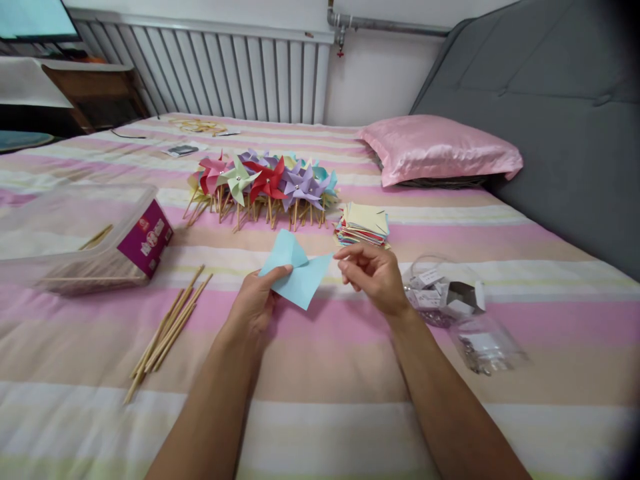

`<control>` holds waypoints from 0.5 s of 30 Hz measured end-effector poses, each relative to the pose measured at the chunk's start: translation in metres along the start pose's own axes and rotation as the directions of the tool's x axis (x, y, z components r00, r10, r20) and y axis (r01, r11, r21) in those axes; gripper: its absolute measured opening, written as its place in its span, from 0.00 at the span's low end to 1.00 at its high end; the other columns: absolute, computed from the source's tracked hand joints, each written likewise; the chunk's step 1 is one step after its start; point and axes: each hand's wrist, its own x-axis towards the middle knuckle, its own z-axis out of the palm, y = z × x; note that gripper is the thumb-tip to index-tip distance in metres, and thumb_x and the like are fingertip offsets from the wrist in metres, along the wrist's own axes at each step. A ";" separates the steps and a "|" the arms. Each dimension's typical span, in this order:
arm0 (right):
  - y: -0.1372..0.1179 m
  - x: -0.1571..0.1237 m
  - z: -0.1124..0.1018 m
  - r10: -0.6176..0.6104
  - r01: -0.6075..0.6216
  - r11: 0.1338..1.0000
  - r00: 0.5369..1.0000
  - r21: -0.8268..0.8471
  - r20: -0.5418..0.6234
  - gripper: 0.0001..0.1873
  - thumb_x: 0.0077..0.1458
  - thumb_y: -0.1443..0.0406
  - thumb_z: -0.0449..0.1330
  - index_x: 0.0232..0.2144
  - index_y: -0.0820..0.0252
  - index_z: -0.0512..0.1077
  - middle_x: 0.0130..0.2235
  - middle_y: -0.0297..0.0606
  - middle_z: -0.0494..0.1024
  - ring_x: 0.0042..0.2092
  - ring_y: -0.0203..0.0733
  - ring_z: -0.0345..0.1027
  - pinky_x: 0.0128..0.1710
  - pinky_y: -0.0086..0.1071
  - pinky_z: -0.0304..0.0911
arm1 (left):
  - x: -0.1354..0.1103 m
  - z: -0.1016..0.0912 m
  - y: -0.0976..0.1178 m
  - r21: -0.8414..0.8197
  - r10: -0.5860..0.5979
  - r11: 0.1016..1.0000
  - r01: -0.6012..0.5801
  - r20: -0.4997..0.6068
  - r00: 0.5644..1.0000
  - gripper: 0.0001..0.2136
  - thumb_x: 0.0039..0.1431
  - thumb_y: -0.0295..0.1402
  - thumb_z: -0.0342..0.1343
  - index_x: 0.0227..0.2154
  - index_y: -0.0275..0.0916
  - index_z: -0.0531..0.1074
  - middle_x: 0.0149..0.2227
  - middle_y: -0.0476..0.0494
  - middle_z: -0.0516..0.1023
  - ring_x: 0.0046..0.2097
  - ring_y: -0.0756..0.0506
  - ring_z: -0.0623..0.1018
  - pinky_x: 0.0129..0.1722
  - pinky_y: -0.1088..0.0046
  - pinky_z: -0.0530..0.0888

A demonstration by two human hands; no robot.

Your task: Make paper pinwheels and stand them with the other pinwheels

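My left hand point(259, 298) grips a light blue square of paper point(300, 283), its thumb pressed on top near the middle. One flap of the sheet is folded over toward the centre, and slits part its corners. At the sheet's right corner is my right hand point(373, 275), with thumb and forefinger pinched on the tip. Just beyond lies a stack of cut paper squares point(364, 223), a cream one on top. Finished paper pinwheels point(267, 181) on wooden sticks stand bunched behind the hands, in red, purple, green, pink and blue.
Loose wooden sticks point(167, 330) lie left of my forearm, beside a clear plastic tub point(100, 267) with more sticks. To the right are a small open box point(463, 298) and a bag of metal pins point(487, 347). A pink pillow point(445, 150) rests against the grey headboard point(540, 120).
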 end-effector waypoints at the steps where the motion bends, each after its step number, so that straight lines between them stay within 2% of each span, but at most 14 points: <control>1: -0.002 -0.001 0.000 0.026 -0.025 1.000 0.995 -0.012 0.094 0.07 0.50 0.67 0.60 0.34 0.59 0.74 0.19 0.29 0.70 0.22 0.32 0.66 0.19 0.24 0.58 | 0.001 -0.001 0.001 -0.023 -0.003 1.000 0.003 0.009 1.000 0.13 0.33 0.28 0.68 0.26 0.31 0.74 0.25 0.46 0.77 0.26 0.51 0.73 0.25 0.78 0.69; 3: -0.003 -0.003 0.000 0.079 -0.072 0.997 0.967 -0.038 0.241 0.11 0.49 0.68 0.60 0.37 0.59 0.75 0.23 0.31 0.74 0.24 0.33 0.68 0.22 0.24 0.62 | 0.002 -0.002 0.003 -0.062 -0.030 0.998 0.032 0.025 0.999 0.12 0.35 0.27 0.67 0.27 0.31 0.75 0.27 0.46 0.78 0.27 0.50 0.74 0.26 0.77 0.70; 6: 0.000 -0.004 0.004 0.121 -0.107 0.992 0.933 -0.060 0.340 0.14 0.47 0.71 0.61 0.39 0.59 0.76 0.29 0.34 0.78 0.28 0.33 0.71 0.28 0.26 0.66 | 0.001 -0.002 0.003 -0.085 -0.069 0.994 0.073 0.050 0.996 0.11 0.37 0.26 0.65 0.28 0.31 0.75 0.27 0.46 0.78 0.26 0.50 0.74 0.26 0.76 0.71; 11: 0.007 -0.004 0.009 0.134 -0.134 0.991 0.934 -0.022 0.332 0.11 0.48 0.69 0.62 0.36 0.57 0.78 0.34 0.36 0.80 0.30 0.34 0.73 0.32 0.28 0.69 | -0.001 -0.002 0.002 -0.037 -0.100 0.994 0.106 0.134 0.986 0.10 0.38 0.27 0.66 0.27 0.31 0.75 0.25 0.45 0.78 0.25 0.49 0.74 0.25 0.75 0.70; 15: 0.010 -0.004 0.010 0.145 -0.155 0.988 0.939 0.009 0.311 0.08 0.46 0.65 0.65 0.32 0.58 0.79 0.33 0.37 0.81 0.31 0.36 0.74 0.33 0.29 0.70 | -0.001 -0.001 -0.001 -0.010 -0.112 0.993 0.116 0.164 0.980 0.09 0.37 0.28 0.66 0.24 0.32 0.74 0.22 0.47 0.76 0.23 0.50 0.72 0.24 0.76 0.69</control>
